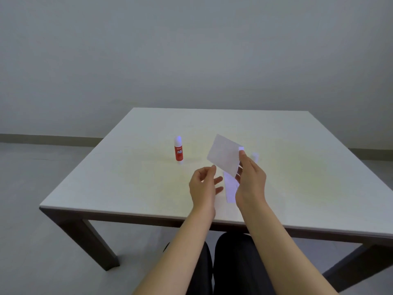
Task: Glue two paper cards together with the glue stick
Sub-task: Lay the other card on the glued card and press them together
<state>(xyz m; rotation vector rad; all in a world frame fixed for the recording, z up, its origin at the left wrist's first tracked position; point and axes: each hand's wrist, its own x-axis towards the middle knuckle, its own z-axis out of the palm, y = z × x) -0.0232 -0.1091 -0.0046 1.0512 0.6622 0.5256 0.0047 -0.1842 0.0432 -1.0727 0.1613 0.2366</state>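
Second card [230,188] seen flat on table [131,184], partly hidden by right hand [251,179]. Left hand [203,186] held loosely spread, empty. White card [224,157] pinched aloft by right hand. Glue stick [178,150] stood upright farther left.

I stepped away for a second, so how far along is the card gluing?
Done: glue stick stands uncapped, its cap set aside. In hand: right hand holds one card; left hand is empty. Left: pressing it onto the second card. Glue isn't visible.
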